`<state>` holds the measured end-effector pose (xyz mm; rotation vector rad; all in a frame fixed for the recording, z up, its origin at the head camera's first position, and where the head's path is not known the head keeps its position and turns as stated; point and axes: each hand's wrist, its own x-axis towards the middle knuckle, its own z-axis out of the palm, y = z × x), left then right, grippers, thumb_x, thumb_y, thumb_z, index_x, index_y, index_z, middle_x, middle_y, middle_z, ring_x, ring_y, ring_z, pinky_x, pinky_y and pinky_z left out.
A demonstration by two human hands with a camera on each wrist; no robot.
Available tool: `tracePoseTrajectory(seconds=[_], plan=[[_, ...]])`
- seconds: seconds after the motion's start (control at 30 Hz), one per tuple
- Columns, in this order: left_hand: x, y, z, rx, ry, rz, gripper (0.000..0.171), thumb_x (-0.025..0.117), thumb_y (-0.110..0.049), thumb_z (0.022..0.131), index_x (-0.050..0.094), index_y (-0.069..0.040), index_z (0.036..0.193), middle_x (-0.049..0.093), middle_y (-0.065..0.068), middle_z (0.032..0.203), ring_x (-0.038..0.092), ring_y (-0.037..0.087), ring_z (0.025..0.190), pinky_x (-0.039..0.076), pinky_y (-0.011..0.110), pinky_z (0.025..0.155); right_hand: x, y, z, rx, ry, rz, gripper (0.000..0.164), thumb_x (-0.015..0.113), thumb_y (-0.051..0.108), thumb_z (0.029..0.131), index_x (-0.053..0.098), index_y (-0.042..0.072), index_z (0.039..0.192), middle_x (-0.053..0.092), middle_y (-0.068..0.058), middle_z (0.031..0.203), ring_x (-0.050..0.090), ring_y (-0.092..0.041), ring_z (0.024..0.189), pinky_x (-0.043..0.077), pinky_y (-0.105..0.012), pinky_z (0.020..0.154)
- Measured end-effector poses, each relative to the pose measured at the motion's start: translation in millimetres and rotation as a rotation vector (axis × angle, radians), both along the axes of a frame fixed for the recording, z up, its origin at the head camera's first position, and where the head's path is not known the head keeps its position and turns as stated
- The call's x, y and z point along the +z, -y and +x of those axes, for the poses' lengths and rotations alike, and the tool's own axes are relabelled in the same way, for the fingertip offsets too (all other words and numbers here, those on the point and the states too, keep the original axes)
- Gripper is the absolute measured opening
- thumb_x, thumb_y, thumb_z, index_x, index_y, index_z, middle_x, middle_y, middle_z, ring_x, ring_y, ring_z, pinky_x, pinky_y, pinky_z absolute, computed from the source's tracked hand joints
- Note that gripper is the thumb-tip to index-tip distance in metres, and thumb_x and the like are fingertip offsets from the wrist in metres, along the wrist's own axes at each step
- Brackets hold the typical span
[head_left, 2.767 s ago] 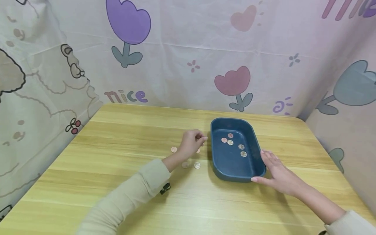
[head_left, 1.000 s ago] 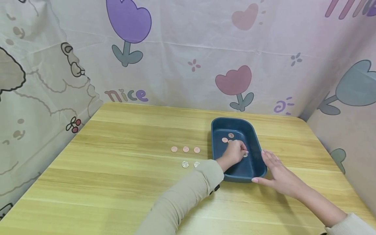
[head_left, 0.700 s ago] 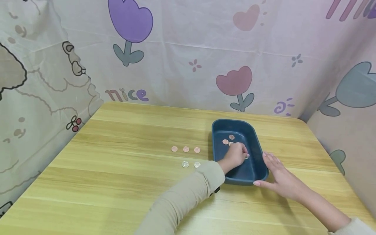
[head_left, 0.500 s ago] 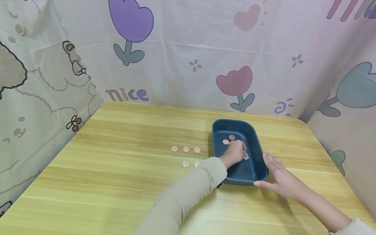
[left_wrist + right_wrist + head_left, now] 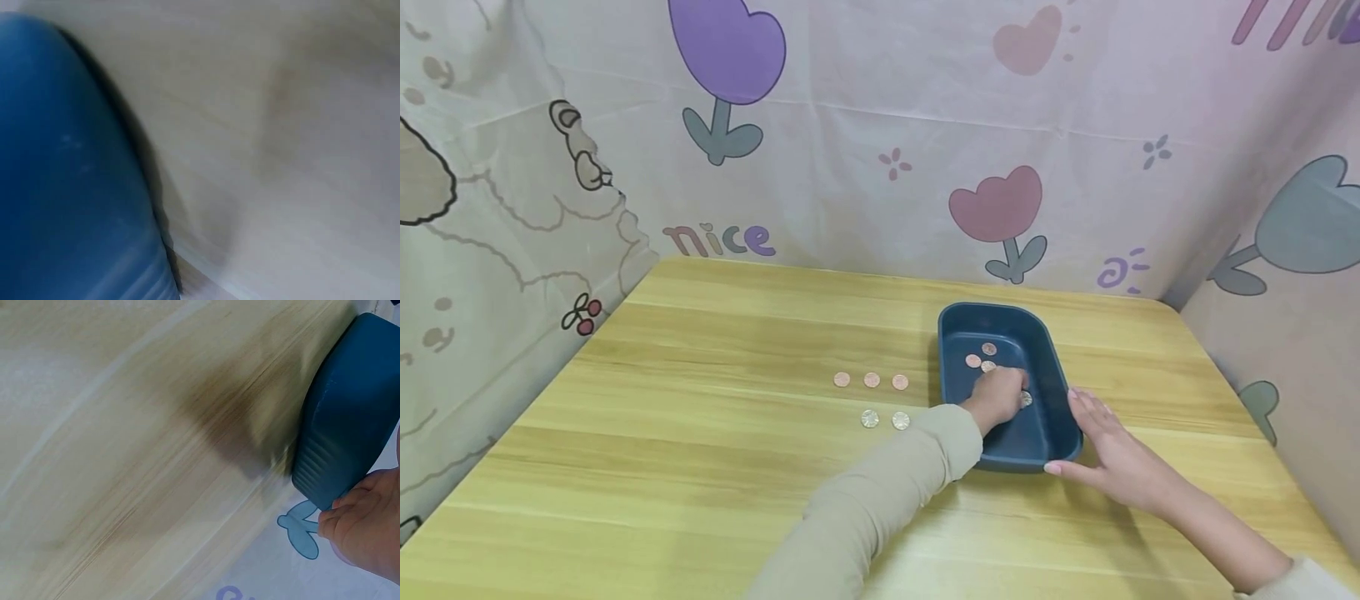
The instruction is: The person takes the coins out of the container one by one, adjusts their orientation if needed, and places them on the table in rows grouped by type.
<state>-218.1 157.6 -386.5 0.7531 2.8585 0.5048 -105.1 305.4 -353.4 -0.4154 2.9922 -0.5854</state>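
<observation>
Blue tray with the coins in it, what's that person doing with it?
The person's left hand is reaching down into the blue tray, right beside a silvery coin. I can't tell whether it is pinching anything. The right hand touches the tray's near right corner. Three more coins show farther back in the tray. On the table, to the left, are three copper-coloured coins in a row and two silvery coins.

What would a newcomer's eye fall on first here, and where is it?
Likely the dark blue tray on the wooden table, with the left hand inside it and the right hand at its near right corner. To its left, five coins lie in two rows, three coppery behind two silvery. A purple tulip shows upper left on the cloth.
</observation>
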Motion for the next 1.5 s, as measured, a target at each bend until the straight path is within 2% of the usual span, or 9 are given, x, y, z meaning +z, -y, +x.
tracePoseTrajectory(seconds=[0.17,0.37,0.6,0.77,1.0,1.13,1.23,1.33,1.5], plan=[[2.4,0,-0.7,0.008,0.03,-0.005,0.006,0.063,-0.022,0.088,0.066,-0.017,0.088,0.061,-0.007,0.076,0.052,0.006,0.066,0.042,0.019,0.056,0.0,0,-0.2,0.002,-0.005,0.008,0.1,0.067,0.051,0.078,0.018,-0.005,0.145,0.019,-0.03,0.149,0.017,-0.049,0.136,0.022,-0.066,0.102],[3.6,-1,-2.9,0.061,0.073,0.044,0.019,0.07,-0.017,0.081,0.063,-0.012,0.064,0.042,-0.004,0.055,0.044,0.009,0.054,0.037,0.02,0.049,0.3,0,-0.5,-0.004,-0.005,0.01,0.1,0.067,0.051,0.077,0.019,-0.005,0.145,0.02,-0.029,0.149,0.018,-0.048,0.136,0.022,-0.066,0.102],[11.3,3,-1.9,0.109,0.12,0.133,0.029,0.059,-0.008,0.087,0.06,-0.009,0.058,0.056,-0.002,0.056,0.048,0.008,0.05,0.038,0.015,0.048,-1.1,0,-0.9,-0.01,0.007,0.01,0.101,0.067,0.052,0.077,0.017,-0.004,0.145,0.02,-0.03,0.149,0.018,-0.049,0.136,0.022,-0.067,0.101],[17.3,10,0.1,0.098,0.201,0.244,0.044,0.055,-0.002,0.087,0.044,-0.011,0.045,0.056,-0.001,0.049,0.049,0.006,0.043,0.038,0.013,0.044,-1.0,0,-1.0,-0.011,0.013,0.006,0.101,0.067,0.052,0.077,0.018,-0.004,0.145,0.019,-0.029,0.149,0.017,-0.049,0.136,0.022,-0.067,0.101],[24.5,28,2.6,0.02,0.175,0.452,0.027,0.057,-0.003,0.088,0.07,0.0,0.064,0.07,0.01,0.064,0.063,0.01,0.05,0.044,0.011,0.047,-1.0,2,-1.2,-0.015,0.015,0.012,0.102,0.067,0.054,0.077,0.017,-0.003,0.146,0.02,-0.029,0.149,0.018,-0.048,0.136,0.023,-0.067,0.1],[27.0,38,3.4,0.026,0.173,0.497,0.021,0.062,-0.008,0.087,0.073,-0.002,0.07,0.071,0.006,0.065,0.064,0.006,0.052,0.052,0.016,0.075,-1.2,2,-1.5,-0.014,0.013,0.019,0.103,0.066,0.055,0.077,0.016,-0.003,0.146,0.02,-0.029,0.149,0.018,-0.048,0.136,0.024,-0.068,0.099],[30.2,45,3.7,0.019,0.186,0.546,0.018,0.064,-0.01,0.086,0.072,-0.002,0.072,0.07,0.006,0.065,0.066,0.008,0.055,0.046,0.02,0.095,-0.5,2,-1.3,-0.016,0.016,0.018,0.103,0.067,0.054,0.077,0.016,-0.003,0.146,0.02,-0.029,0.149,0.018,-0.049,0.136,0.023,-0.068,0.1],[33.2,52,4.2,0.019,0.226,0.612,0.016,0.065,-0.009,0.086,0.072,0.0,0.074,0.07,0.008,0.066,0.068,0.014,0.06,0.046,0.018,0.093,0.4,2,-1.0,-0.019,0.017,0.016,0.104,0.067,0.054,0.076,0.017,-0.004,0.145,0.019,-0.029,0.149,0.018,-0.049,0.136,0.023,-0.068,0.1],[38.6,62,7.3,0.017,0.285,0.717,0.013,0.063,-0.002,0.085,0.071,0.004,0.077,0.07,0.015,0.071,0.07,0.026,0.067,0.053,0.015,0.061,0.0,1,0.0,-0.021,0.016,0.02,0.104,0.067,0.054,0.076,0.016,-0.004,0.146,0.019,-0.029,0.149,0.018,-0.05,0.135,0.025,-0.069,0.098]])
